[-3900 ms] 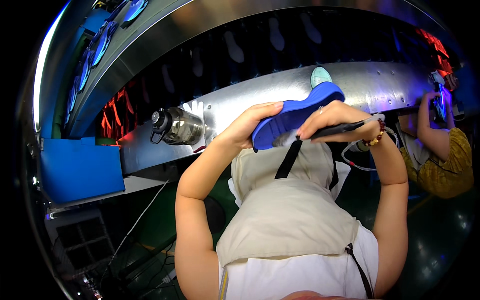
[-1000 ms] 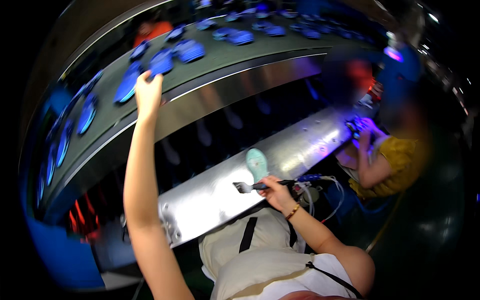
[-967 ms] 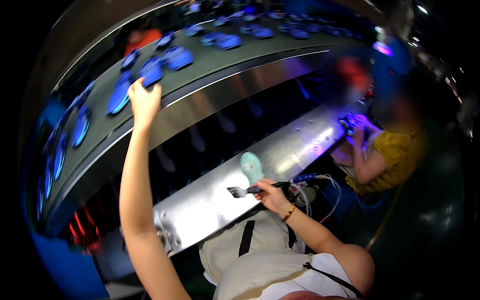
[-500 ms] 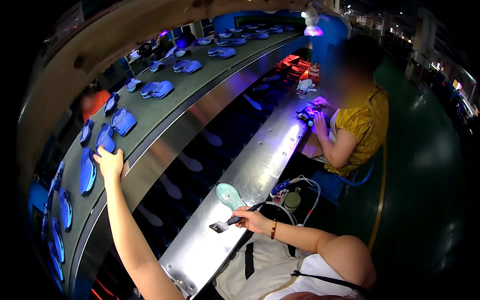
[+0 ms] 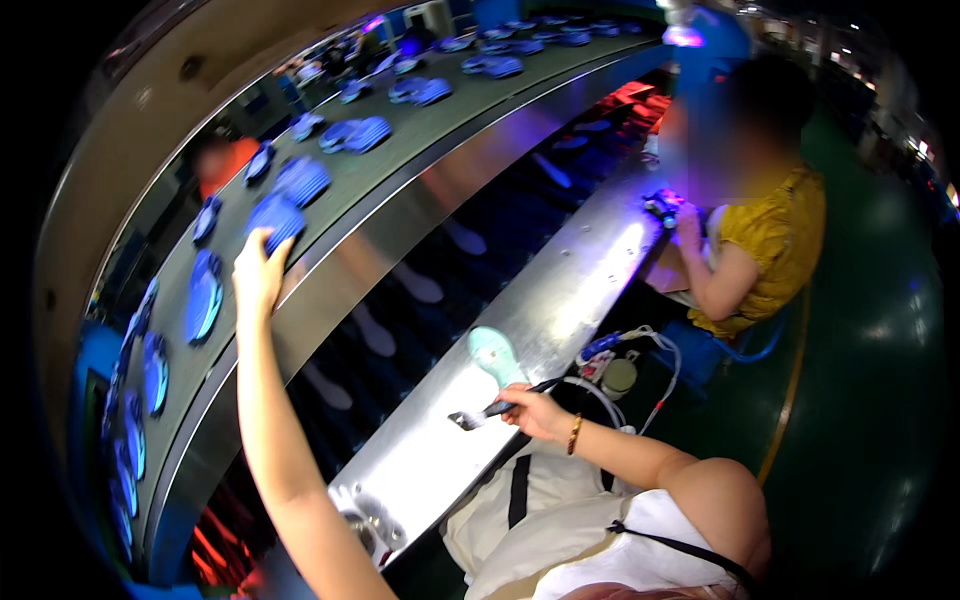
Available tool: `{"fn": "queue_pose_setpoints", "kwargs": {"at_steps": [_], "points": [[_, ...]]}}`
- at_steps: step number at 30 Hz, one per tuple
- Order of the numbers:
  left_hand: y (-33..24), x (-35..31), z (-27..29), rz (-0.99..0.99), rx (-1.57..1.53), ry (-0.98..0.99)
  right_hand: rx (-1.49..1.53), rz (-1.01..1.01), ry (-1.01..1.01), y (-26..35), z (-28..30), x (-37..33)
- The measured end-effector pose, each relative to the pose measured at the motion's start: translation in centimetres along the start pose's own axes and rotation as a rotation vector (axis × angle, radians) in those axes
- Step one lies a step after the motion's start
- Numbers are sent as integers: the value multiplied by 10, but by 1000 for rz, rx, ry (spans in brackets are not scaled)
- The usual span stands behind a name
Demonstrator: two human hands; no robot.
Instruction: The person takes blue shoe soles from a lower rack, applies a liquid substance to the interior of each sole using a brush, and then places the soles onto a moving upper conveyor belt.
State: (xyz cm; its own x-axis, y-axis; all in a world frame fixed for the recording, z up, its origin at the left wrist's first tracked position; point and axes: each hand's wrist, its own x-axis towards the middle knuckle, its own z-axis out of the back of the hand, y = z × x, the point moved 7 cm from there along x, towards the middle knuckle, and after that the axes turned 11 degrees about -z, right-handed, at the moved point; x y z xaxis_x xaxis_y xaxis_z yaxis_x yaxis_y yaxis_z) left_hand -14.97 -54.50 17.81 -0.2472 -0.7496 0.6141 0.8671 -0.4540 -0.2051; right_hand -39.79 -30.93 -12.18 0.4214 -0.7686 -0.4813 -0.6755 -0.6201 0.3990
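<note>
My left hand reaches out over the conveyor belt, its thumb and fingers closed on the near end of a blue shoe sole. That sole still lies at the belt, with further blue soles in front of and behind it. Over the metal bench, my right hand grips a flat brush by its dark handle. The brush's bristles point left, above the bright metal. Right beside that hand, a pale green sole lies on the bench, its near end partly hidden by my fingers.
The green belt curves along the left and carries several blue soles. Pale soles sit in the dark lower channel. A co-worker in yellow handles something dark at the bench. Hoses and a small round container are beside the bench.
The whole view has shifted, so the scene appears farther right and higher. My left fingers have closed more fully on the blue sole. My right hand keeps the brush.
</note>
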Motion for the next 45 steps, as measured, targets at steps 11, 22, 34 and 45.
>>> {"fn": "queue_pose_setpoints", "kwargs": {"at_steps": [11, 22, 34, 45], "points": [[-30, -16, 13, -188, -50, -210, -151, 185, 77, 39, -16, -7], [-55, -191, -14, 622, -1803, -433, -179, 312, -28, 91, 2, -20], [-157, -333, -118, 974, -2373, -43, -429, 115, 306, 37, -71, -11], [-165, -337, -125, 1111, -2134, -183, -749, 285, 89, 35, -95, 20]]}}
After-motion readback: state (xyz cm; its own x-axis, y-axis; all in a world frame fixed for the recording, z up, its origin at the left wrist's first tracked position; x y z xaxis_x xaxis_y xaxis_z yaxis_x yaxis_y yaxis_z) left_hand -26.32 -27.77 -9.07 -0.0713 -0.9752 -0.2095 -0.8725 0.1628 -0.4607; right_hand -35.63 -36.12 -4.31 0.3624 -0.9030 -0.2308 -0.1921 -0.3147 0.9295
